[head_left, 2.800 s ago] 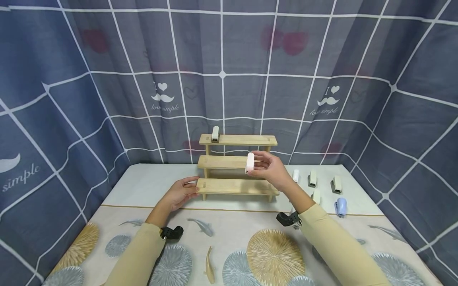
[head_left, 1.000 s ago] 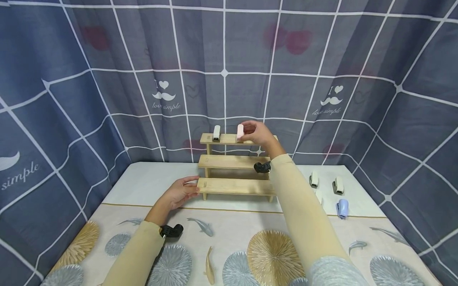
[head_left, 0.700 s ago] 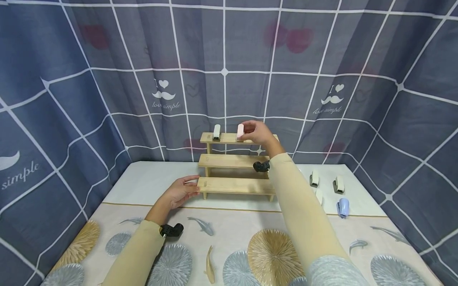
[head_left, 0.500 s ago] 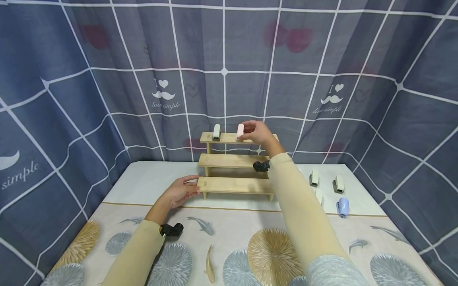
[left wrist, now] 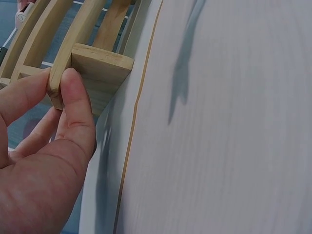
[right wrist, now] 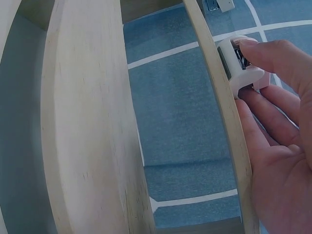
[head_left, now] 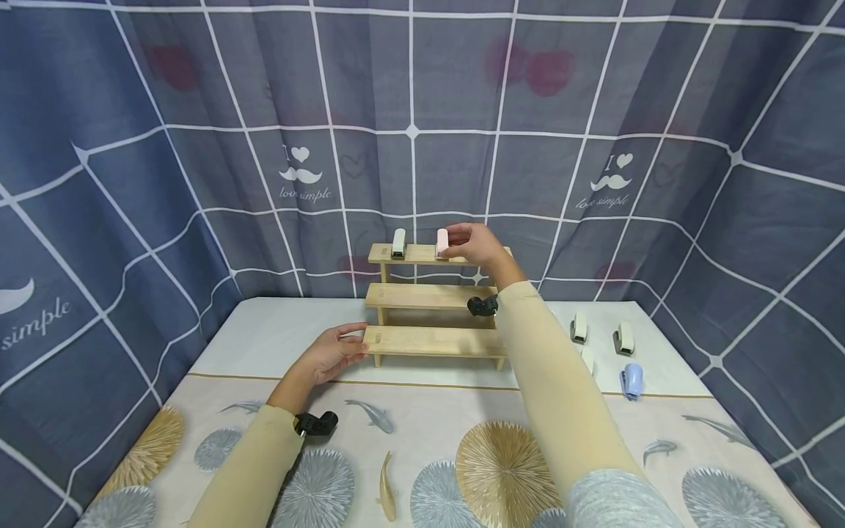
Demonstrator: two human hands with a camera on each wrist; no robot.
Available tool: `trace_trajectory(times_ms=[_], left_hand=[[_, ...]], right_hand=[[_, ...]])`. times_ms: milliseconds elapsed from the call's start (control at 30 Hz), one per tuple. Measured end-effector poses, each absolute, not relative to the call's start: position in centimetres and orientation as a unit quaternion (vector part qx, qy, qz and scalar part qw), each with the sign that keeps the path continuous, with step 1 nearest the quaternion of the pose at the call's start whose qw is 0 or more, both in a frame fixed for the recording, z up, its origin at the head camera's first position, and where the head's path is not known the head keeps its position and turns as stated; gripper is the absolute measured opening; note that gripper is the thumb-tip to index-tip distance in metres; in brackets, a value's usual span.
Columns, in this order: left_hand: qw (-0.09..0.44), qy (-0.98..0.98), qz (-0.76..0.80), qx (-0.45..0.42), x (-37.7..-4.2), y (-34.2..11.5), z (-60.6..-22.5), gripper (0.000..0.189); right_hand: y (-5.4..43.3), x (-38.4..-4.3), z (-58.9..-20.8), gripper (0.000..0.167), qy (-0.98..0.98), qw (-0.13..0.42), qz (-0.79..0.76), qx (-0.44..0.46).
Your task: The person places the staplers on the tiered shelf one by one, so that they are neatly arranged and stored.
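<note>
A three-step wooden shelf (head_left: 432, 339) stands at the back of the table. At its top step, my right hand (head_left: 477, 245) pinches a pale pink mini stapler (head_left: 442, 243) between thumb and fingers. The right wrist view shows the stapler (right wrist: 246, 73) against the board, its metal inside partly visible. Left of it on that step stands a white mini stapler (head_left: 399, 243). My left hand (head_left: 330, 356) grips the left end of the lowest step; in the left wrist view the thumb and fingers hold the board's end (left wrist: 57, 85) from both sides.
On the table's right are two cream mini staplers, the left one (head_left: 579, 328) and the right one (head_left: 623, 339), a blue one (head_left: 631, 381), and a white one (head_left: 587, 361) partly behind my right sleeve. A checked curtain (head_left: 317, 88) surrounds the table's back and sides.
My right hand has carried the pink stapler from in front of the middle step up to the top step, and has stayed there over the last second. My left hand keeps its place.
</note>
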State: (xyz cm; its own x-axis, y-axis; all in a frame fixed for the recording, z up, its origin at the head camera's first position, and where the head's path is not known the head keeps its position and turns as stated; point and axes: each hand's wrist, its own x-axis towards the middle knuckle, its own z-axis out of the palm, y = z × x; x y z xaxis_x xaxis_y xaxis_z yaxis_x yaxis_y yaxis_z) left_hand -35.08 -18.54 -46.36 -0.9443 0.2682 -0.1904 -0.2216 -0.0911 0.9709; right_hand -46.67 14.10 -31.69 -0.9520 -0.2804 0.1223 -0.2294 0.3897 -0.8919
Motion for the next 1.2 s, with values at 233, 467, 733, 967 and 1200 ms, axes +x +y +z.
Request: trace_trajectory(times_ms=[233, 467, 733, 967, 1200], left_hand=[[0.164, 0.667, 0.727, 0.022, -34.8, -18.5, -46.0, 0.065], [0.162, 0.668, 0.726, 0.025, -34.8, -18.5, -46.1, 0.065], [0.159, 0.671, 0.723, 0.025, -34.8, -18.5, -46.1, 0.061], [0.156, 0.678, 0.718, 0.018, -34.8, -18.5, -46.2, 0.064], [0.158, 0.677, 0.718, 0.032, -34.8, -18.6, -46.2, 0.064]], right_hand=[[14.2, -46.8, -31.8, 0.069, 0.831, 0.027, -0.534, -0.156], [15.4, -45.4, -32.0, 0.073, 0.838, 0.007, -0.519, -0.168], [17.6, -42.0, -34.0, 0.069, 0.805, -0.048, -0.563, -0.183], [20.7, -38.2, -37.3, 0.058, 0.779, -0.087, -0.6, -0.159], [24.7, -34.0, -40.3, 0.054, 0.787, -0.115, -0.589, -0.144]])
